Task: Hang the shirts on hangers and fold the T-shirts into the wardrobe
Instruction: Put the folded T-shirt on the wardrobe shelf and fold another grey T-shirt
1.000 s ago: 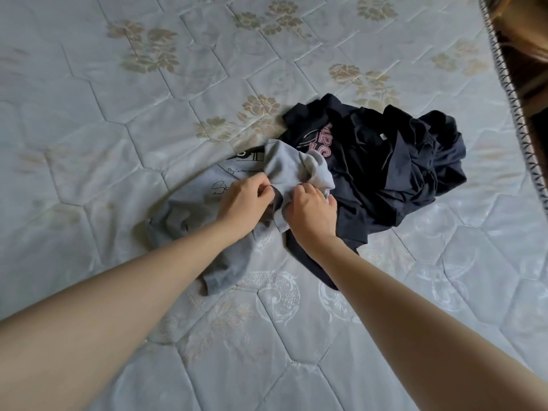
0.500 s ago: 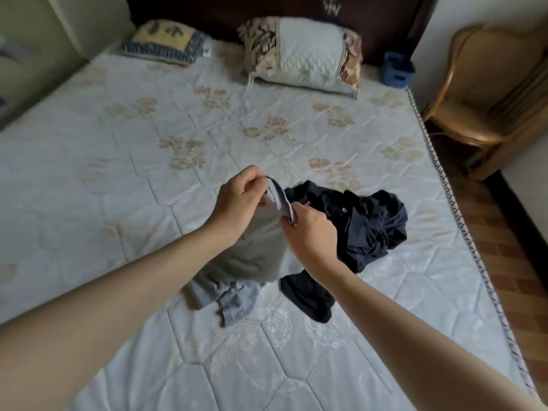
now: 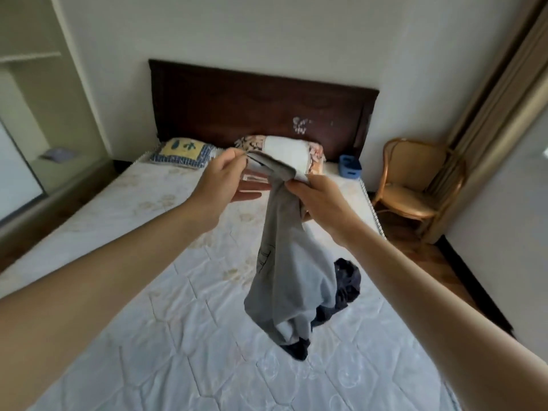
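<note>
Lifted clear of the bed a second ago it was not: the pale grey cotton T-shirt (image 3: 289,280) lay crumpled on the mattress, and now it hangs in the air between both hands, its lower end trailing down to the heap below. Left hand (image 3: 221,180) pinches an upper edge of the grey cloth between thumb and forefinger, its other fingers spread loosely underneath; right hand (image 3: 321,200) has its grip closed round a bunched part of the same edge just beside the left. Judging by this, the garment has been picked out and is being shaken open to find its shoulders, so folding has not yet begun.

Below the right grip, and partly hidden behind the hanging cloth, one dark navy crumpled garment (image 3: 345,287) lies on the white quilted mattress (image 3: 166,336); whether it is one piece or more I cannot tell. No hanger shows.

Beyond the grips, at the head of the bed, two pillows: one blue-and-yellow patterned pillow (image 3: 181,151) and one white pillow with a floral border (image 3: 292,151), under one dark wooden headboard (image 3: 261,108). To the right of the right grip stand one small blue plastic box (image 3: 350,167) and one rattan armchair (image 3: 415,179). Far left of the left grip, pale built-in shelving (image 3: 38,93), possibly the wardrobe
</note>
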A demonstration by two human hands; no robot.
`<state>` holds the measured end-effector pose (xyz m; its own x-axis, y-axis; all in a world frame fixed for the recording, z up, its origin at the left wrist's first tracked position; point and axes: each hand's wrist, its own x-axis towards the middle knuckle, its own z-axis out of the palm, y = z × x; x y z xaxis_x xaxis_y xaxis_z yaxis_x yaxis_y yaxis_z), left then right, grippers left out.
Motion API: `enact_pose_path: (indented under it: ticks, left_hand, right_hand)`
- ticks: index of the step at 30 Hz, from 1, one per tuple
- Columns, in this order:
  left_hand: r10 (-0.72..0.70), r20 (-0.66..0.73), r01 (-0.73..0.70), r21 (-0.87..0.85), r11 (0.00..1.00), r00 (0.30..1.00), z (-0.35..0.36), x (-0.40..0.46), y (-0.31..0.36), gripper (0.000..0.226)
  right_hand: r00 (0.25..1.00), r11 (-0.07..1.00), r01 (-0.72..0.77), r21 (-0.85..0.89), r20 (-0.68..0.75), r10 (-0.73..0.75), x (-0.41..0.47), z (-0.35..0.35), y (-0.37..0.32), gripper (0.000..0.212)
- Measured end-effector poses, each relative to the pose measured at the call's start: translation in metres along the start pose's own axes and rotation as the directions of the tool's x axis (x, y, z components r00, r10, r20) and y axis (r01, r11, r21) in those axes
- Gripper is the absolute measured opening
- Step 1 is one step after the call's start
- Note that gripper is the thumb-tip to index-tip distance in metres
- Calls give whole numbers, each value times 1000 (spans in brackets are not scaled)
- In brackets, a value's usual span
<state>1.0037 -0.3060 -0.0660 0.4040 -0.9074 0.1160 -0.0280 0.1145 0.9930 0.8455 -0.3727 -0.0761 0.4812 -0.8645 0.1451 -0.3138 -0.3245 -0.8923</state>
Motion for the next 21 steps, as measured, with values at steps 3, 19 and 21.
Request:
enact_pose_path:
  ticks: [3, 19, 21]
  left_hand:
    - [-37, 71, 41, -50, 998, 997, 7, -24, 35, 26]
    - [248, 312, -396, 782, 480, 917, 26, -116, 16, 100]
    - [237, 278, -362, 788, 499, 931, 16, -109, 9, 75]
  right_hand:
    - [996, 984, -79, 162, -17, 83, -23, -22, -47, 21]
    - [940, 819, 35, 572, -296, 167, -111, -77, -138, 17]
    - [926, 824, 71, 562, -343, 155, -114, -84, -137, 18]
